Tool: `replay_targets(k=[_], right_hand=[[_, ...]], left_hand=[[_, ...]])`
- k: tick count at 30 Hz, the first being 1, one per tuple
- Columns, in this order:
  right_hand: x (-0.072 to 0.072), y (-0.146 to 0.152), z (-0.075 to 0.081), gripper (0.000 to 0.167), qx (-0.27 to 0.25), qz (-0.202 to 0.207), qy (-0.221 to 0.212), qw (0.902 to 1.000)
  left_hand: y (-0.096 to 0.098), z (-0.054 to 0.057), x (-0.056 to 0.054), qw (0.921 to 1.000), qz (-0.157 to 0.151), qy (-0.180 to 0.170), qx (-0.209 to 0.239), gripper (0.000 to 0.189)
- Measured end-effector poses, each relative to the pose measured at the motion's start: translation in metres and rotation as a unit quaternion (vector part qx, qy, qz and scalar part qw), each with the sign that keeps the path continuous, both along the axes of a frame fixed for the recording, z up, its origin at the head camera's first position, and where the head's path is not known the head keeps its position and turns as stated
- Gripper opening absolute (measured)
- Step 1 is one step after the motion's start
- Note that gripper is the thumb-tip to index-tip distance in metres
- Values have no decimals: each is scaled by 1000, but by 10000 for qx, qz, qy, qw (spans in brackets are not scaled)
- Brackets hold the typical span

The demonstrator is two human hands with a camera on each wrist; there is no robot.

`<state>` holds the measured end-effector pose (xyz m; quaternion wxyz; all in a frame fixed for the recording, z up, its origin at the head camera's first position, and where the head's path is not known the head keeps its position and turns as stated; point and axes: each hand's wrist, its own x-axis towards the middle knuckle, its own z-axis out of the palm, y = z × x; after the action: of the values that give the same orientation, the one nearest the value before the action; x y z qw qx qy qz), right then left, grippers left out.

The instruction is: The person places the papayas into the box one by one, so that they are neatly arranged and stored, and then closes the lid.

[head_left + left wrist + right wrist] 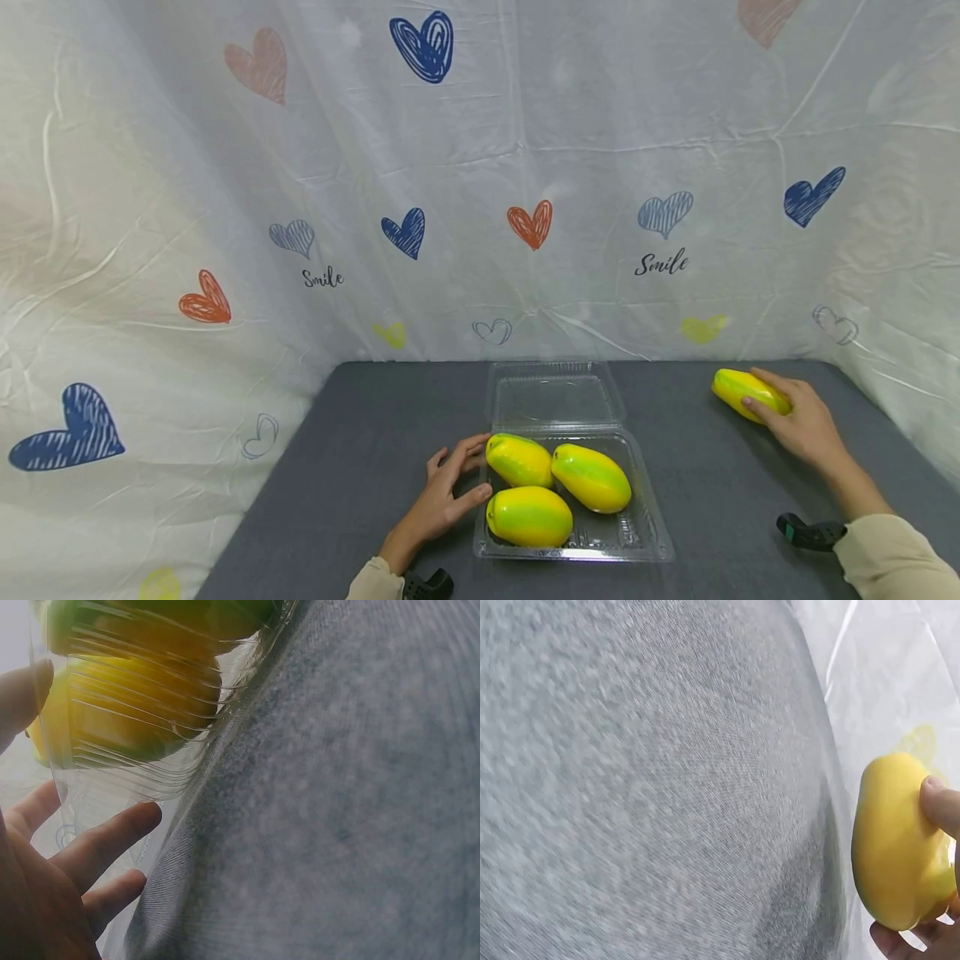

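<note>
My right hand (806, 423) grips a yellow-green papaya (738, 392) at the far right of the table, thumb on the near side and fingers round the far side. In the right wrist view this papaya (896, 840) shows smooth and yellow between thumb and fingers. My left hand (442, 492) is at the left wall of a clear plastic clamshell box (648, 508), fingers spread, thumb at the rim. Inside lie three more papayas: one at back left (517, 460), one at right (592, 477), one at front left (529, 517). Ridged box wall shows in the left wrist view, close to my fingers (112, 840).
The box's hinged lid (553, 400) lies folded back behind it. Grey cloth covers the table (360, 467). A white curtain (465, 292) printed with hearts hangs along the table's back edge and sides. Each wrist carries a black band (810, 533).
</note>
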<state>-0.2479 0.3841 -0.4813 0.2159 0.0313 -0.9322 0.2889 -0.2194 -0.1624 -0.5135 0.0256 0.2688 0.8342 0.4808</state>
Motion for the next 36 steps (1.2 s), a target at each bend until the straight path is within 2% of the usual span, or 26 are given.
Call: replay_targets(k=[4, 11, 19, 27, 36], right_hand=[[3, -6, 0, 54, -92, -20, 66, 9999], [10, -22, 3, 57, -294, -51, -78, 9995], [18, -35, 1, 54, -371, 217, 251, 9988], [24, -45, -1, 54, -489, 164, 338, 9981], [31, -59, 4, 56, -656, 152, 320, 9972]], left_hand=[[0, 1, 1, 10000, -23, -3, -12, 63], [-1, 1, 1, 10000, -75, -41, 44, 65], [-1, 0, 0, 9998, -108, -90, 106, 65], [-1, 1, 2, 9999, -29, -159, -5, 64], [0, 1, 2, 9999, -11, -119, -14, 64]])
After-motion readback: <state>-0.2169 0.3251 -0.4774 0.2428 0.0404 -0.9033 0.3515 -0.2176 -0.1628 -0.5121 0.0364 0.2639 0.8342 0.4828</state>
